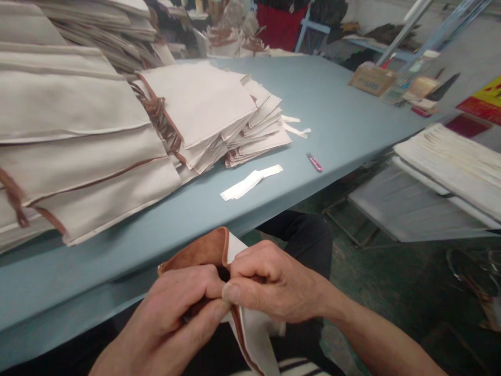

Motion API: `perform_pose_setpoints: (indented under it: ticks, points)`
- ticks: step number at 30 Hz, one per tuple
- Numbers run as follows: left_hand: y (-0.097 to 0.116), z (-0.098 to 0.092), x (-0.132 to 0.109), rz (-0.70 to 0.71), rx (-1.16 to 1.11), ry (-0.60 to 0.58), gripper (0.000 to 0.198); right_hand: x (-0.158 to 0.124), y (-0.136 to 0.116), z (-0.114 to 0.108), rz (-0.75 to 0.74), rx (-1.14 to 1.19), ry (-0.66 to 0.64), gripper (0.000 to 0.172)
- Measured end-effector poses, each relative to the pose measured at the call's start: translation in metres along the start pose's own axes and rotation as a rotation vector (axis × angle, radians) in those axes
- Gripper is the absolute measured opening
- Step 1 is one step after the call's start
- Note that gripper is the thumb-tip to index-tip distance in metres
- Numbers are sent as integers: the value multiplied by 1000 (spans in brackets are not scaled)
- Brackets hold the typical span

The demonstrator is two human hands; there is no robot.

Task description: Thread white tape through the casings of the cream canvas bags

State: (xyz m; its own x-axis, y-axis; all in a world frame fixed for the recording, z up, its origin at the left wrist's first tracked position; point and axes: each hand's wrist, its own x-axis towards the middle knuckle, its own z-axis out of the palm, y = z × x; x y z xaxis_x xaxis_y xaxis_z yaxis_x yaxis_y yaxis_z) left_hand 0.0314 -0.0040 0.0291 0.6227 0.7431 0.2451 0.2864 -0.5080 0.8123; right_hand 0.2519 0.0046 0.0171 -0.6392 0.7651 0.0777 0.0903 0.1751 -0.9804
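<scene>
My left hand (pixel 172 313) and my right hand (pixel 270 279) are closed together on a cream cloth piece with a brown suede-like edge (pixel 203 250), held over my lap just in front of the blue table's near edge. The fingertips of both hands pinch the brown trim where they meet. The white cloth hangs down below my right hand (pixel 254 334). What lies under the fingers is hidden.
Tall stacks of cream cloth bags with brown cords (pixel 78 130) fill the left of the blue table (pixel 332 120); a lower fanned stack (pixel 219 115) sits mid-table. White strips (pixel 250 183) and small pink snips (pixel 314 162) lie near the edge. A cardboard box (pixel 371 78) stands far right; more stacked cloth (pixel 450 167) beside the table.
</scene>
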Motion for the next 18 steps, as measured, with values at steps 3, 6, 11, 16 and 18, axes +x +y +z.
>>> perform_pose_setpoints:
  ticks: [3, 6, 11, 16, 18]
  points:
    - [0, 1, 2, 14, 29, 20, 34, 1, 0, 0, -35, 0, 18, 46]
    - [-7, 7, 1, -39, -11, 67, 41, -2, 9, 6, -33, 1, 87, 45]
    - [-34, 26, -7, -200, -327, 100, 54, -9, 25, 24, -6, 77, 194, 56]
    - [-42, 22, -16, -228, -385, 55, 62, -17, 19, 21, -119, -35, 93, 32]
    - [-31, 12, -16, -175, -338, 6, 60, -17, 10, 13, -160, -195, 37, 25]
